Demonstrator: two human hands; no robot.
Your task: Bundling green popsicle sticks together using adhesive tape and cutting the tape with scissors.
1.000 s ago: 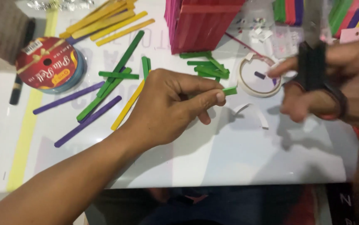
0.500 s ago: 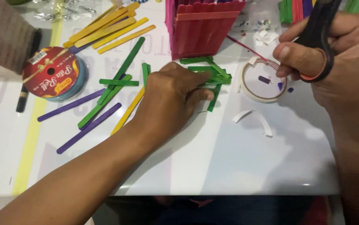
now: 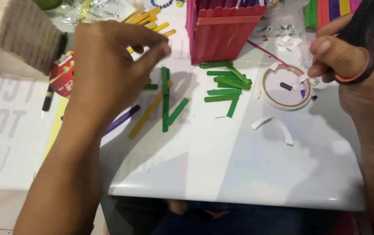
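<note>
The left hand's fingers (image 3: 152, 48) were spread and curled, holding nothing, hovering just left of the pink stick box (image 3: 221, 30) above the yellow sticks (image 3: 152, 19); a light thumb-and-forefinger pinch on one stick would serve best. The right hand (image 3: 352, 52), right of the box, was clamped through the black scissors (image 3: 363, 26).

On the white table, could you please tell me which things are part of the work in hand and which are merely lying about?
In hand:
- right hand holding black scissors
- left hand over the long green sticks
- cut green pieces
- pink stick box

Lying about:
- tape roll
- white paper strips
- yellow sticks
- purple stick
- red ribbon spool
</note>
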